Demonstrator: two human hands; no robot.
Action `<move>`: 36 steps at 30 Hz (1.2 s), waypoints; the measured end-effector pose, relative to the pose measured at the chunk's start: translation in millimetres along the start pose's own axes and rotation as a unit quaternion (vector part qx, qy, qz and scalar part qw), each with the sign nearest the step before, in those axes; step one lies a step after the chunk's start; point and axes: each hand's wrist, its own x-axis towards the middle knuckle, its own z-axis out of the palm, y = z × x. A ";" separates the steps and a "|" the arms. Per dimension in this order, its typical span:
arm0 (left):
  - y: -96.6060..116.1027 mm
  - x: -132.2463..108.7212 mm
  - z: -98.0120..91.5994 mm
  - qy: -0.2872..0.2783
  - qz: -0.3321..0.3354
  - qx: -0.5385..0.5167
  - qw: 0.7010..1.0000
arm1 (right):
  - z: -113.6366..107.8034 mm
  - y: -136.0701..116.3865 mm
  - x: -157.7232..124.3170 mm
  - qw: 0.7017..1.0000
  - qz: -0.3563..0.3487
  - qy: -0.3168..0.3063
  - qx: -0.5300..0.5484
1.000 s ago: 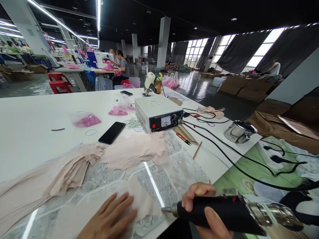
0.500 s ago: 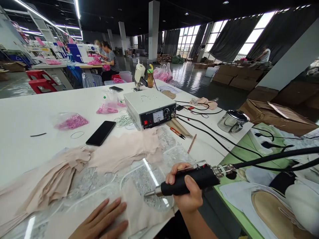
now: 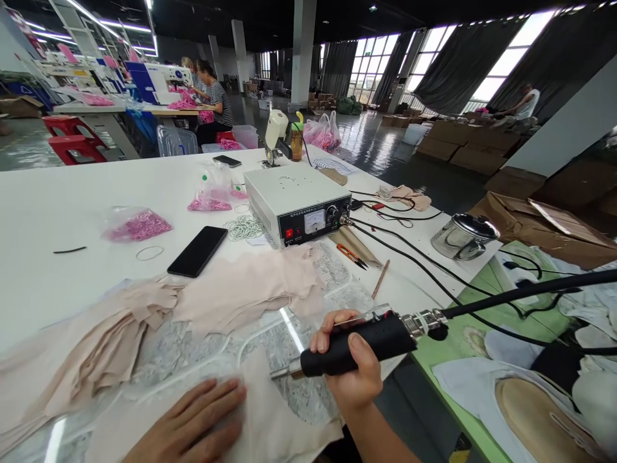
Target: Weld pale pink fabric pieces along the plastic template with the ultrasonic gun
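Observation:
My right hand (image 3: 349,360) is wrapped round the black handle of an ultrasonic cutter (image 3: 371,347), whose metal tip points left and touches or nearly touches the edge of a beige fabric piece (image 3: 270,405). Flat on that fabric lies my left hand (image 3: 197,418), fingers stretched out. Under the fabric is a clear patterned plastic sheet (image 3: 193,360) with pale curved lines. Beyond it rest more beige fabric pieces (image 3: 250,283), and a gathered stack of them (image 3: 110,341) is at the left. A cable runs from the cutter's rear to the right.
A white control box (image 3: 294,199) stands mid-table. Around it are a black phone (image 3: 197,251), orange thread snips (image 3: 351,255), a pencil (image 3: 380,279), bags of pink pieces (image 3: 137,225) and a lidded glass pot (image 3: 465,236). Black cables (image 3: 409,257) cross the right side. A green table (image 3: 434,379) adjoins.
The cutter and my right hand have shifted slightly left, bringing the tip closer to the fabric's edge. My left hand stays on the fabric. The camera view has tilted a little.

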 end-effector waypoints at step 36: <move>-5.5 42.5 1.3 -0.035 -0.001 0.026 0.999 | 8.8 -6.1 -12.2 0.997 0.012 -0.073 -0.014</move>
